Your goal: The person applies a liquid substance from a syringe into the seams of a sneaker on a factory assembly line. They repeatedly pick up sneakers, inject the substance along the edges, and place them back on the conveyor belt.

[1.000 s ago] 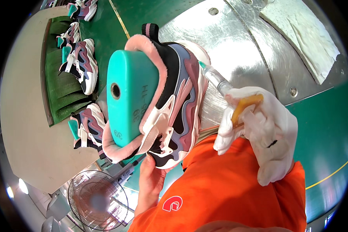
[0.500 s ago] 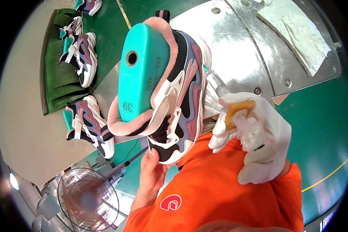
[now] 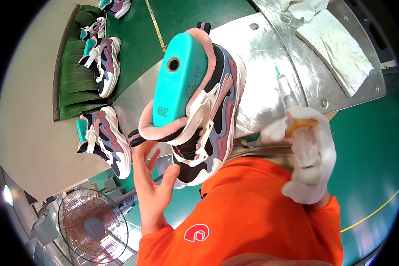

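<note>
The bare left hand (image 3: 153,188) supports a pink, grey and black sneaker (image 3: 208,119) from below, fingers spread and thumb pressed to its white sole; a teal shoe last (image 3: 178,84) fills the shoe, with a round hole near its far end; the white-gloved right hand (image 3: 308,155) is clenched around a syringe-like applicator (image 3: 284,88), teal tip pointing far, just right of the sneaker; matching sneakers (image 3: 105,139) lie left on a green mat (image 3: 71,93); a white cloth (image 3: 341,48) rests far right on the metal table (image 3: 270,53); a fan (image 3: 91,226) stands near left.
</note>
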`<state>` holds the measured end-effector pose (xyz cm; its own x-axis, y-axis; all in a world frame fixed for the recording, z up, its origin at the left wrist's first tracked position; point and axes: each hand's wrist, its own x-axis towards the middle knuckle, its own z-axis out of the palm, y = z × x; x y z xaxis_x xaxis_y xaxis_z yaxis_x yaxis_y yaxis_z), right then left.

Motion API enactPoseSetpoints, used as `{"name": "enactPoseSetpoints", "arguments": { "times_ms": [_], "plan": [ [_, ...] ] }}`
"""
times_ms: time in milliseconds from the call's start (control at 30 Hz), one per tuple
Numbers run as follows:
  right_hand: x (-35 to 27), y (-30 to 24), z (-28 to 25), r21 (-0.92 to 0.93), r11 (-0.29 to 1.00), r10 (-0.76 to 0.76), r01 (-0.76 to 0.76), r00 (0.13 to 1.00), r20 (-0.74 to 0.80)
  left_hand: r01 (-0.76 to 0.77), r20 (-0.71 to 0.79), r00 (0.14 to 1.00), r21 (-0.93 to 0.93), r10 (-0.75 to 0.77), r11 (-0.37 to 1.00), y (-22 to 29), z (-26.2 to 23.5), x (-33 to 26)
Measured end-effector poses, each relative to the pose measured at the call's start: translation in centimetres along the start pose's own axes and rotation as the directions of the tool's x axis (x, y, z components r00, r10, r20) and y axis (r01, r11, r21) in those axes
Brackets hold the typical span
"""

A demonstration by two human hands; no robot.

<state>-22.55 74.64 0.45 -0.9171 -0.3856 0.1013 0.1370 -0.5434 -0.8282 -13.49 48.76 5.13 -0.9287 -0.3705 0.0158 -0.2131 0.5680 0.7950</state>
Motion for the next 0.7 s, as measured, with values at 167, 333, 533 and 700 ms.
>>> {"name": "enactPoseSetpoints", "arguments": {
  "times_ms": [167,333,533,700],
  "plan": [
    [1.7,0.0,-1.1,-0.251,0.967,-0.048,0.038,0.998,-0.034,-0.237,-0.018,0.97,0.18,0.244,0.955,1.3,4.1,5.0],
    [4.3,-0.9,-3.2,-0.642,0.766,-0.087,0.026,0.994,-0.063,0.002,0.066,0.998,-0.167,0.01,0.986,-0.6,1.1,9.9],
    [9.0,0.2,-6.1,-0.846,0.477,-0.146,0.238,0.971,0.191,0.065,0.209,0.977,-0.057,-0.052,0.996,-3.6,-2.7,14.0],
    [13.7,0.4,-5.0,-0.866,0.246,-0.14,0.436,0.9,0.414,0.299,0.419,0.879,-0.107,-0.23,0.948,-5.8,-5.2,15.8]
  ]
}}
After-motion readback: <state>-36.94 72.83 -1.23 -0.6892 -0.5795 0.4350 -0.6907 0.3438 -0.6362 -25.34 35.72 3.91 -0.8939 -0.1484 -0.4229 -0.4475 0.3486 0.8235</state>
